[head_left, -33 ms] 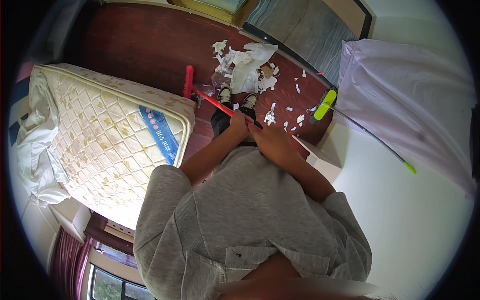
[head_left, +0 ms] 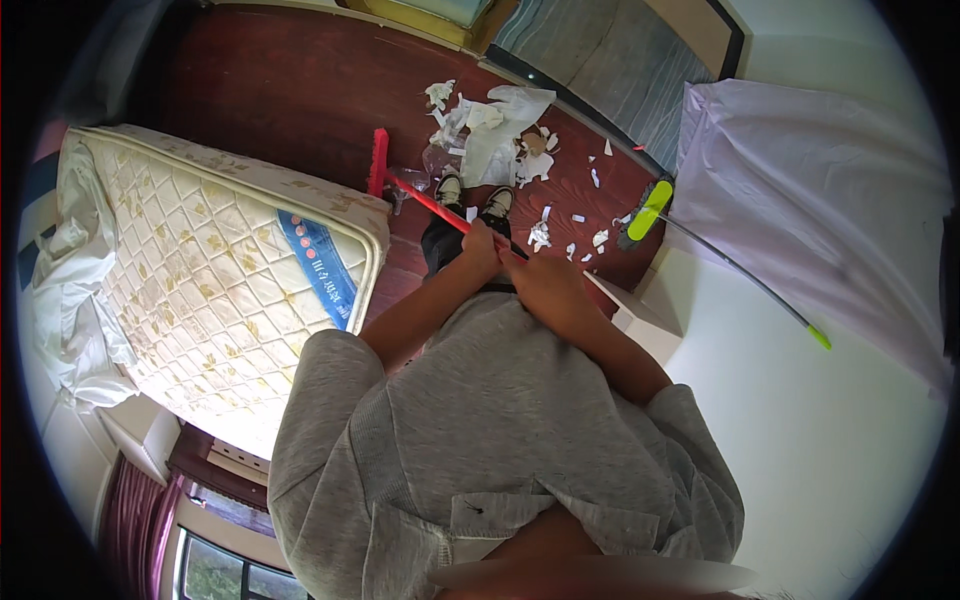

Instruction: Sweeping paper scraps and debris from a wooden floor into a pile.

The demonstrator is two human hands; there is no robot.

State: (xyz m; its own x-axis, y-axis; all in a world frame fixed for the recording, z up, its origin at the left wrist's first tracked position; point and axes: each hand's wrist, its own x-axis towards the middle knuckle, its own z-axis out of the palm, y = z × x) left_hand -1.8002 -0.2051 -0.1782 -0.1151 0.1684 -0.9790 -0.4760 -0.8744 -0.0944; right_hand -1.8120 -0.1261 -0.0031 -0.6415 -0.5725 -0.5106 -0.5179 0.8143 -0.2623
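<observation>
A red broom (head_left: 430, 204) slants in front of my body, its long red head (head_left: 378, 162) by the corner of the mattress. My left hand (head_left: 481, 247) is wrapped round the handle. Just behind it, close to my waist, my right hand (head_left: 538, 281) grips the same handle nearer its end. Beyond my shoes (head_left: 497, 202) lies a heap of torn white paper and plastic sheet (head_left: 490, 150) on the dark red floor. Smaller white scraps (head_left: 540, 236) are scattered to the right of my feet.
A quilted mattress (head_left: 200, 260) with a blue label fills the left side. At the right, a mop (head_left: 652, 208) with a lime-green head leans by a pale draped sheet (head_left: 800, 190). A grey marbled panel (head_left: 600, 60) stands at the far side.
</observation>
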